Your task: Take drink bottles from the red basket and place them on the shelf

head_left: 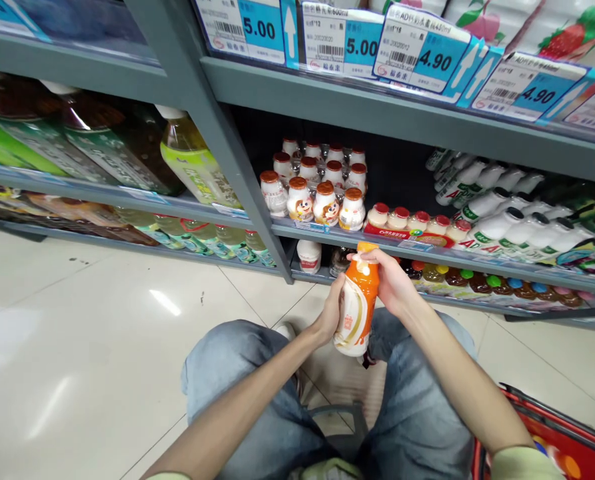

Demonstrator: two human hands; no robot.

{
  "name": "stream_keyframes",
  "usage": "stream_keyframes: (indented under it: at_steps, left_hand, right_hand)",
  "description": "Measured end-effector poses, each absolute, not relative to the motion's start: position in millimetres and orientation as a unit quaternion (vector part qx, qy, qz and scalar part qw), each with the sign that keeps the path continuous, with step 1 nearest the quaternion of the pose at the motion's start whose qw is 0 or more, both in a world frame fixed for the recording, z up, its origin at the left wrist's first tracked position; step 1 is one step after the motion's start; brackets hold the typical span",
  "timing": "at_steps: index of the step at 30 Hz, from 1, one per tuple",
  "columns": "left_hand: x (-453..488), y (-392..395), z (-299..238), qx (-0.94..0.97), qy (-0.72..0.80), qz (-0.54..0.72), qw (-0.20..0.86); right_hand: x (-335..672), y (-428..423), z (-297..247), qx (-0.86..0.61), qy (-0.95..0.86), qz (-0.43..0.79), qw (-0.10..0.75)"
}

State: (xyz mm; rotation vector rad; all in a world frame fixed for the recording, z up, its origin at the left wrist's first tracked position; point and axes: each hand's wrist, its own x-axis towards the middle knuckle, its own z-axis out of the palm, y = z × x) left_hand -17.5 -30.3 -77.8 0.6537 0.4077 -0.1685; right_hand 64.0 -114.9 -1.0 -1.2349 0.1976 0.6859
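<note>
An orange and white drink bottle (358, 310) with an orange cap is held tilted between both hands, in front of the shelf and above my knees. My left hand (333, 308) is closed around the bottle's left side, its fingers partly hidden behind it. Up at the bottle's neck, just below the cap, my right hand (388, 279) grips with thumb and fingers. Behind the bottle stand small white bottles with brown lids (326, 203) on the shelf, and a red pack of small red-capped bottles (412, 225) lies beside them.
White bottles with dark green caps (507, 223) lie stacked at the right of the shelf. A grey upright post (212, 127) divides the shelving. Large tea bottles (197, 157) stand left of it. At the lower right is a red basket (552, 417) with items inside.
</note>
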Motion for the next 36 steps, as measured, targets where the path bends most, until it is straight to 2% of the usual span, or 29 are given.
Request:
stream_keyframes:
  at_steps: [18,24,29,36]
  left_hand:
    - [-17.6,-32.4,-81.7,0.311,0.193,-0.062,0.929]
    - [-20.6,-29.8,-85.6,0.327,0.182,-0.140,0.917]
    - [-18.8,-29.2,-82.0,0.334,0.152,-0.067,0.928]
    - [-19.0,-21.0,-79.3,0.368,0.099,-0.072,0.922]
  right_hand:
    - [62.7,-112.9,-3.2,-0.577,0.097,0.271,0.764]
    - [62.2,-112.3,-3.6,-0.574,0.111,0.271,0.764]
    - [62.5,-111.8,-6.7,-0.584,0.074,0.238,0.772]
    - [61.7,-111.9,-5.3,-0.583,0.008,0.207,0.785]
